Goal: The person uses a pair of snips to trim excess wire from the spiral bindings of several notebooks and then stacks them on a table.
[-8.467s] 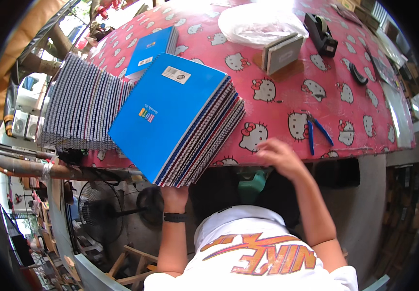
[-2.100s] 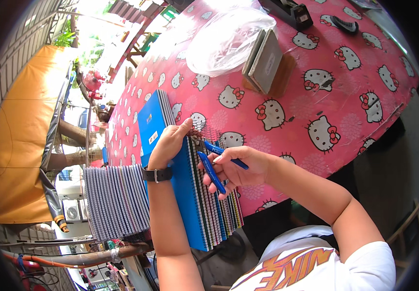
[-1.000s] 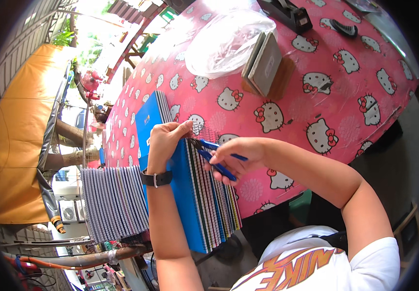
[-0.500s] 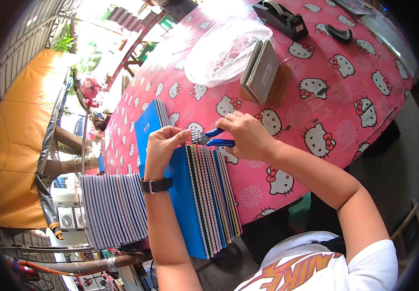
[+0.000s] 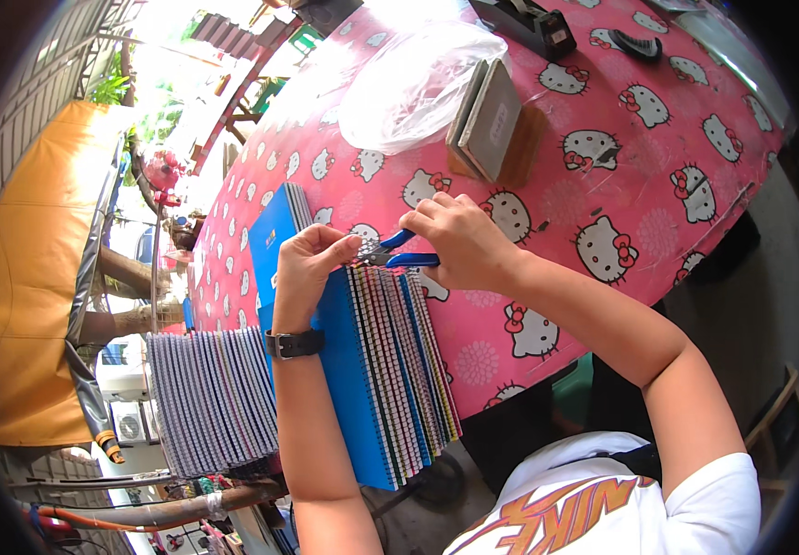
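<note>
My right hand (image 5: 464,242) is closed around the blue handles of pliers (image 5: 407,252). The handles are spread apart, and the dark jaws point left toward my left hand (image 5: 311,268). There the thumb and fingers are pinched together at the upper end of a stack of spiral notebooks; what they grip is too small to make out. The stack of notebooks (image 5: 351,398) has a blue cover on top and wire spines facing right. My left wrist, with a black watch, rests over that cover. Another blue notebook pile (image 5: 272,227) lies just beyond my left hand.
Left of my forearm stands a second stack of spiral notebooks (image 5: 205,402). On the pink patterned table (image 5: 547,268) lie a clear plastic bag (image 5: 399,92), grey boards on a wooden block (image 5: 490,125), a tape dispenser (image 5: 533,28) and a black stapler-like object (image 5: 635,44).
The view has shifted slightly, so the table things appear a little higher and further left. Both hands keep the same hold, with the plier jaws still close to my left fingertips.
</note>
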### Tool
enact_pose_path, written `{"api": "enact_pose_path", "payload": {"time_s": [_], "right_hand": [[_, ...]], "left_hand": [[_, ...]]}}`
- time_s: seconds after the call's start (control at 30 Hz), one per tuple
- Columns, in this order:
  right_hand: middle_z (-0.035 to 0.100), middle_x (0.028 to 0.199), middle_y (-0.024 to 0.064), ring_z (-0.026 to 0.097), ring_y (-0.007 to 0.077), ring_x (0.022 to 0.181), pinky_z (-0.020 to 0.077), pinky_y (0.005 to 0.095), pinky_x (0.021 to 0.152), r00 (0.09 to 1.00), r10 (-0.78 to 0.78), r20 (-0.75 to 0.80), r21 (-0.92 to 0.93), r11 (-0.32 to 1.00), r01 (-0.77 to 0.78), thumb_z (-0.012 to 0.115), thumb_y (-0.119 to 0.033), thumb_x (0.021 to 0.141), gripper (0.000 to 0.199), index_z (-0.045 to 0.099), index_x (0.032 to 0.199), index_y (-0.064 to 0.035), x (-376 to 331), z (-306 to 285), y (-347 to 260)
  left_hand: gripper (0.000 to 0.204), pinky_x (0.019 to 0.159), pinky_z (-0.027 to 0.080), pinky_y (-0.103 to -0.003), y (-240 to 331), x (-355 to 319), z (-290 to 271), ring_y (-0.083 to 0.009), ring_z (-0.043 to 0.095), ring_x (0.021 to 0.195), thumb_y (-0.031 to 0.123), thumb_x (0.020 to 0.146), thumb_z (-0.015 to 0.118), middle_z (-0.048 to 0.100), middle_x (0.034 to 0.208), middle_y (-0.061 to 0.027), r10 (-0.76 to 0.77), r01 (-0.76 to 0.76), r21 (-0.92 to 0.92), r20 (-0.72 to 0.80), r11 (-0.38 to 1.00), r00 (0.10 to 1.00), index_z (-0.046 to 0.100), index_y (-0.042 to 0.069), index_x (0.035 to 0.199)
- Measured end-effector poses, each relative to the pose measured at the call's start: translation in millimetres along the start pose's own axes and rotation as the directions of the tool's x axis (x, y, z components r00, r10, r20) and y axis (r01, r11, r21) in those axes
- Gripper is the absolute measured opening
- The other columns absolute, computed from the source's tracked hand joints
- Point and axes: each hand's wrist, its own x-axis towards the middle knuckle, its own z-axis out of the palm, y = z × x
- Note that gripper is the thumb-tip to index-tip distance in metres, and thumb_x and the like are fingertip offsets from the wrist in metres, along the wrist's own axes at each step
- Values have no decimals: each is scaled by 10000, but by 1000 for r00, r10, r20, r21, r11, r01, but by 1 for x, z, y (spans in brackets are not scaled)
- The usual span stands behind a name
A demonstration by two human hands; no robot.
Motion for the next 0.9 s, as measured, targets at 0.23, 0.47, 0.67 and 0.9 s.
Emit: {"api": "enact_pose_path", "payload": {"time_s": [0.23,0.47,0.67,0.9], "right_hand": [[602,920,102,583,265,935,458,405,772,999,-45,-18,-23,999,44,711,-215,663,385,586,994,-65,6,5,0],[593,760,102,602,274,765,478,381,686,996,-67,-53,8,998,67,647,-113,674,180,558,821,-60,8,12,4],[588,722,102,610,286,708,490,396,645,1000,-12,23,69,998,10,634,-118,695,139,553,792,-60,9,12,5],[610,898,97,600,259,910,474,390,751,995,-74,-71,-54,996,70,711,-222,680,325,588,933,-60,1,8,16]], "left_hand": [[213,631,471,-197,-2,2,0,-73,582,659,182,781,745,637,718,-35,-4,4,-15,22,1000,1000,632,2,796],[210,593,458,-195,-5,3,2,-62,565,628,173,771,754,634,713,-25,30,-31,8,29,1000,999,624,9,784],[207,575,439,-190,-4,4,4,-55,555,617,179,775,742,626,696,-18,39,-38,190,-3,981,999,617,14,760],[174,612,439,-203,-3,4,-1,-72,569,629,181,823,675,610,692,-12,-76,95,207,-98,974,992,611,20,806]]}}
